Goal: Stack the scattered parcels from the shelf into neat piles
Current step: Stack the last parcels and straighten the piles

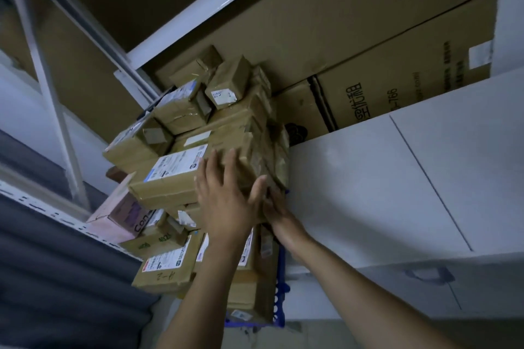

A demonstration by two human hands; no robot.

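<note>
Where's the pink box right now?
Head view, lower left: the pink box juts out beneath a labelled brown parcel, left of the left hand, by the white shelf rail.

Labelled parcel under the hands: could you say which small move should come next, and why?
Probably ease the labelled parcel square onto the pile: left hand lies flat on it, right hand meets its corner, and it sits askew.

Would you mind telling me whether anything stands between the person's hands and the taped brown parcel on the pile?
Nothing visible does. The left hand lies flat on the taped brown parcel, and the right hand reaches its lower edge, fingers partly hidden behind the left.
</note>
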